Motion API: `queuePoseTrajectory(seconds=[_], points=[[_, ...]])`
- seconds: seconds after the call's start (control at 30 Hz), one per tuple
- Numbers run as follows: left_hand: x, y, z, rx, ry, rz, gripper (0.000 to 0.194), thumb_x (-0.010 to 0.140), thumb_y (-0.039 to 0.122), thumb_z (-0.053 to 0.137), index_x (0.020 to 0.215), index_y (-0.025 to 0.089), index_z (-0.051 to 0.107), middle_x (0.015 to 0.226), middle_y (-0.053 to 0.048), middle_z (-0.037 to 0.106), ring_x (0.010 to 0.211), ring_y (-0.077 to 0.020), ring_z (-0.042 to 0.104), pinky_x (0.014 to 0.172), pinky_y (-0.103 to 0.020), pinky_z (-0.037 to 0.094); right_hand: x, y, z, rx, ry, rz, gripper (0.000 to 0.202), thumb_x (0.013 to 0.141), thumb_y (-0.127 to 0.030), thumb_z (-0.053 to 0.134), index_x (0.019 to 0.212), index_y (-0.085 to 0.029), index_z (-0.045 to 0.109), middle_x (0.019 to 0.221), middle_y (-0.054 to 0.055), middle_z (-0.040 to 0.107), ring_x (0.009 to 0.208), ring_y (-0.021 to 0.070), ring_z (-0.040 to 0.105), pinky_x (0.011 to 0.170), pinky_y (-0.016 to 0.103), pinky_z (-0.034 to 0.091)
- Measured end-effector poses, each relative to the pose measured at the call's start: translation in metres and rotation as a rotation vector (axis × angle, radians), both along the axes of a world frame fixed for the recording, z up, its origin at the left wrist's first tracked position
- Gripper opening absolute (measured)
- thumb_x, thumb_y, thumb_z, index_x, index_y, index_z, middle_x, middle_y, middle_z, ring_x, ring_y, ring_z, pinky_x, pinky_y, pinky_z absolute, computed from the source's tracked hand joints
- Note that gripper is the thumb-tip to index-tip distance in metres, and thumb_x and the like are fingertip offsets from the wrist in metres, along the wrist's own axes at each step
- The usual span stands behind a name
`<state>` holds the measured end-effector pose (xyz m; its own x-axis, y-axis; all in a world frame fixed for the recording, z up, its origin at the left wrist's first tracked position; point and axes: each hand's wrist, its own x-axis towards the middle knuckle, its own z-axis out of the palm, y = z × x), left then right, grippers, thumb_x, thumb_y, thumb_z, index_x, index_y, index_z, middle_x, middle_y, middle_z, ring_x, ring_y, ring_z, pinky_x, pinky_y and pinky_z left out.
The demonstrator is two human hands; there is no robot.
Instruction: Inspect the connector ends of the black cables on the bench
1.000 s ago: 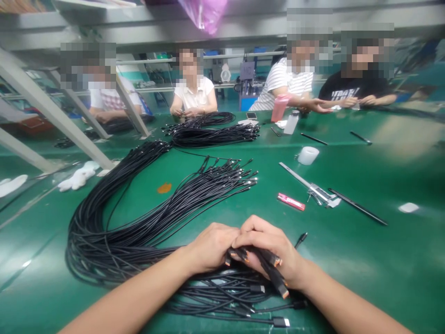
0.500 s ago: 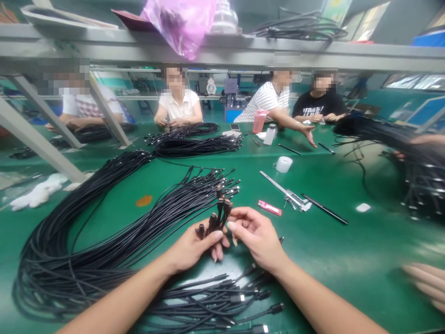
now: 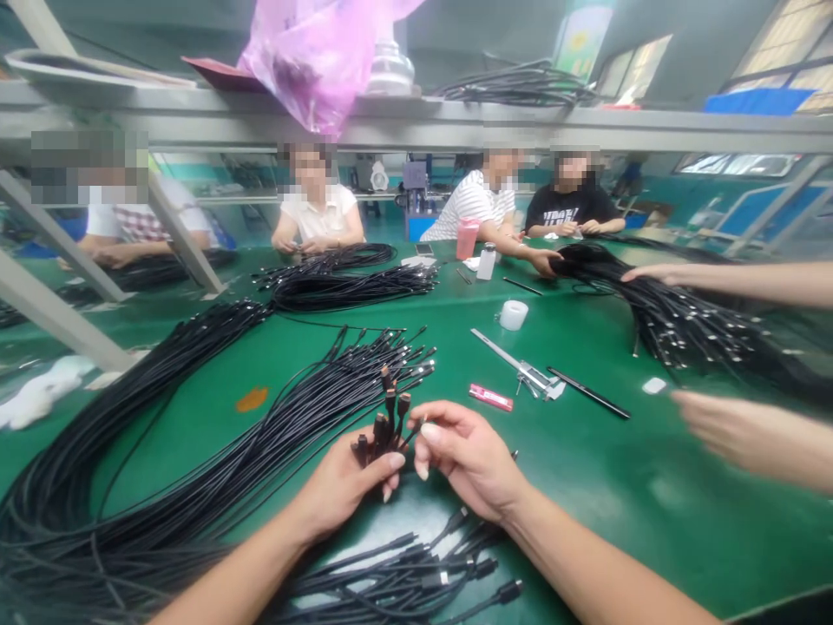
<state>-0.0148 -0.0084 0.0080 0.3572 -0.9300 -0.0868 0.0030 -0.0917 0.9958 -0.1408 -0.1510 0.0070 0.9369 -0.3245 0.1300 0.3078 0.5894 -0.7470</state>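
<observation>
The left hand clasps several black cable ends; just beside it, the right hand pinches 1 of them above the green worktop.

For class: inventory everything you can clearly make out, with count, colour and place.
Table: one, green, across the view
Connectors: several, black, orange-tipped, in the left hand
Cables: many, black, bundled on the table
Caliper: one, silver, right of centre
Rod: one, black, beside the caliper
Packet: one, pinkish, by the caliper
Cylinder: one, white, beyond the caliper
Patch: one, orange, left of centre
Cloth item: one, white, left edge
Containers: two, pink and white, far side
Shelf: one, grey, overhead
Bag: one, pink, on the shelf
Other people: four, white or black tops, beyond the table
Other arms: two, right edge
Left hand: one, around the connectors
Right hand: one, beside it
</observation>
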Motion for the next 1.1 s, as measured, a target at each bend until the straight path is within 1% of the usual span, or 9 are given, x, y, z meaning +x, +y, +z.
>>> queuePoseTrajectory(seconds=[0.1,0.2,0.37,0.5,0.73,0.83,0.93,1.0,1.1], points=[[0.0003,0.0005,-0.0016,0.013,-0.003,0.029,0.037,0.084,0.043,0.07,0.103,0.013,0.059,0.069,0.0,0.061,0.057,-0.0115,0.053,0.055,-0.024,0.046,0.0005,-0.002,0.0035,0.122,-0.009,0.061,0.024,0.081,-0.025,0.073,0.101,-0.012,0.071,0.078,0.006,0.069,0.066,0.0134,0.064,0.067,0.026,0.054],[0.0001,0.0003,-0.0012,0.034,-0.019,0.027,0.037,0.085,0.044,0.07,0.102,0.013,0.059,0.068,0.0,0.06,0.058,-0.0115,0.052,0.056,-0.024,0.047,0.0021,-0.0033,0.0056,0.178,-0.011,0.067,0.024,0.08,-0.025,0.073,0.099,-0.01,0.071,0.078,0.007,0.07,0.066,0.0132,0.064,0.068,0.025,0.054],[0.0003,-0.0011,-0.0002,0.043,-0.04,0.011,0.036,0.085,0.046,0.069,0.098,0.013,0.06,0.069,0.0,0.06,0.059,-0.0119,0.052,0.057,-0.024,0.047,0.0039,-0.003,0.0055,0.175,0.022,0.07,0.023,0.078,-0.026,0.076,0.093,-0.01,0.071,0.07,0.005,0.068,0.059,0.0119,0.063,0.062,0.024,0.053],[-0.0005,-0.0017,0.0015,0.046,-0.046,-0.002,0.036,0.084,0.046,0.07,0.094,0.014,0.06,0.07,0.0,0.059,0.059,-0.0118,0.052,0.057,-0.024,0.047,0.0021,-0.0026,0.0063,0.164,0.021,0.069,0.021,0.078,-0.026,0.076,0.093,-0.011,0.071,0.069,0.004,0.069,0.058,0.0117,0.064,0.062,0.023,0.053],[-0.0018,-0.0016,0.0031,0.046,-0.058,-0.011,0.032,0.086,0.042,0.069,0.096,0.013,0.06,0.069,0.0,0.06,0.059,-0.0115,0.052,0.057,-0.024,0.047,0.0014,-0.0032,0.0057,0.157,0.022,0.062,0.023,0.079,-0.028,0.077,0.092,-0.011,0.07,0.068,0.003,0.068,0.057,0.0114,0.063,0.061,0.024,0.053],[-0.0022,-0.0019,0.0043,0.054,-0.03,-0.008,0.031,0.085,0.041,0.07,0.095,0.013,0.061,0.07,-0.001,0.06,0.058,-0.0116,0.053,0.056,-0.024,0.047,0.0012,-0.002,0.0041,0.136,0.01,0.059,0.025,0.079,-0.028,0.077,0.095,-0.011,0.07,0.071,0.004,0.069,0.059,0.0114,0.065,0.063,0.024,0.053],[-0.0027,-0.0016,0.0064,0.047,0.011,-0.02,0.031,0.083,0.041,0.072,0.091,0.013,0.062,0.075,-0.003,0.062,0.061,-0.0123,0.054,0.056,-0.024,0.048,0.0002,0.0013,0.0032,0.069,0.009,0.012,0.029,0.074,-0.027,0.083,0.095,-0.013,0.069,0.073,0.002,0.069,0.058,0.0113,0.065,0.061,0.024,0.054],[-0.0027,-0.001,0.0069,0.043,0.041,-0.018,0.032,0.081,0.04,0.074,0.091,0.012,0.062,0.077,-0.004,0.063,0.062,-0.0128,0.054,0.056,-0.025,0.047,-0.0008,0.0035,0.0035,0.008,0.017,-0.042,0.03,0.07,-0.027,0.085,0.092,-0.014,0.069,0.069,0.0,0.067,0.053,0.0107,0.063,0.055,0.024,0.053],[-0.0025,0.0004,0.0064,0.048,0.08,0.034,0.035,0.075,0.037,0.079,0.092,0.013,0.061,0.072,-0.002,0.063,0.06,-0.0122,0.054,0.055,-0.024,0.046,-0.0023,0.0051,0.0049,-0.076,0.04,-0.107,0.027,0.069,-0.028,0.086,0.085,-0.014,0.069,0.062,-0.003,0.062,0.045,0.0085,0.056,0.043,0.02,0.048]])
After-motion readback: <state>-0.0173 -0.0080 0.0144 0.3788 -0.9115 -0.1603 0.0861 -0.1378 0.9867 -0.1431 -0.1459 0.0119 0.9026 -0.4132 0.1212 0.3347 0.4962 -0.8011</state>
